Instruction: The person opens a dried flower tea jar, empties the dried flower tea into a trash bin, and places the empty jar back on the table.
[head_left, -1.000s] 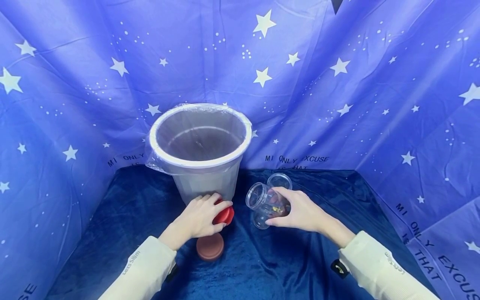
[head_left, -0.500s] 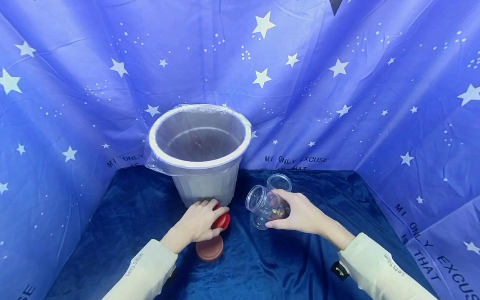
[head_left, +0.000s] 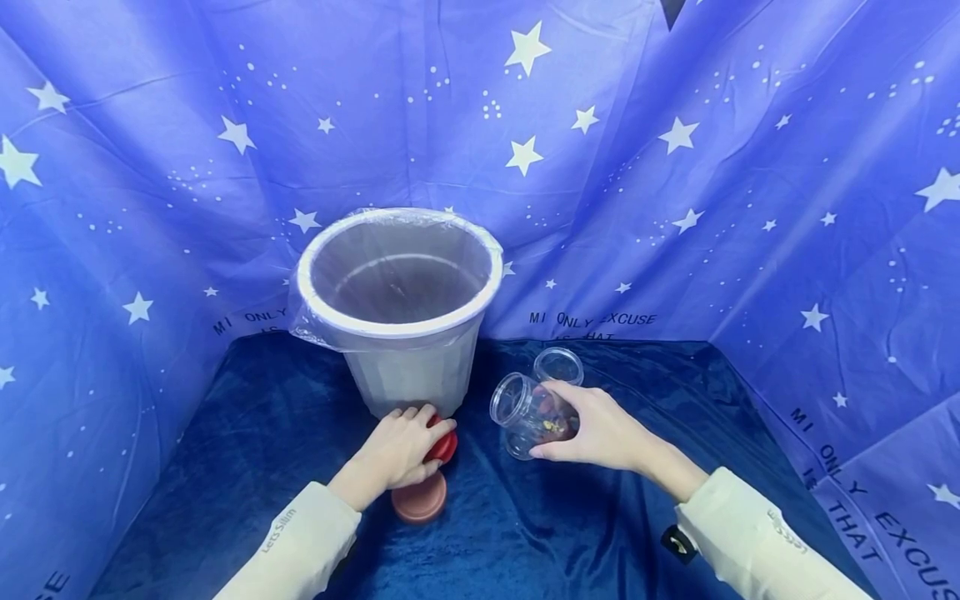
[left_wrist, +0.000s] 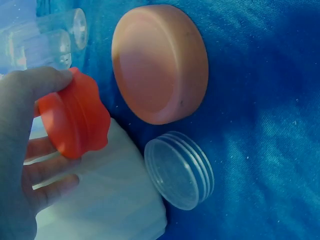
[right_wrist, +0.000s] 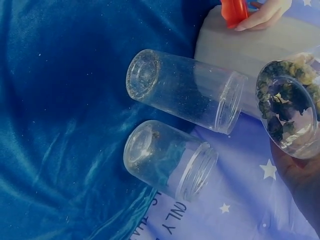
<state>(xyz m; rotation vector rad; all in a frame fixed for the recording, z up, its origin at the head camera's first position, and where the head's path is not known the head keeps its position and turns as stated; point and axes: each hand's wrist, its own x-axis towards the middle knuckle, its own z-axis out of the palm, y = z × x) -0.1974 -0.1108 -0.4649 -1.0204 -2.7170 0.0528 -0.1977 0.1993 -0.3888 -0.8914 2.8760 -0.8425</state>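
Note:
My left hand [head_left: 393, 450] pinches a red lid with a wavy edge [left_wrist: 80, 117] by its rim, low in front of the bin. Flat on the cloth just nearer me lies a dull pink-brown round lid [head_left: 418, 498]. A clear threaded lid [left_wrist: 177, 170], hidden in the head view, rests beside the bin's foot. With thumb and fingers round it, my right hand [head_left: 607, 429] holds a clear jar [head_left: 513, 402] tilted, its open mouth towards the bin. Dried yellowish and dark bits [right_wrist: 285, 90] sit in its bottom. Two lidless clear jars [right_wrist: 185, 92] stand close by on the cloth.
A pale grey bin [head_left: 412, 367], lined with a clear plastic bag [head_left: 311, 329], stands at the back left of centre. Dark blue velvet cloth [head_left: 637, 517] covers the surface. Purple-blue star-printed curtains [head_left: 600, 208] hang behind and at both sides.
My left hand has come slightly down and towards me with the red lid. The right hand has lowered the tilted jar a little. The bin and the standing jars stay put.

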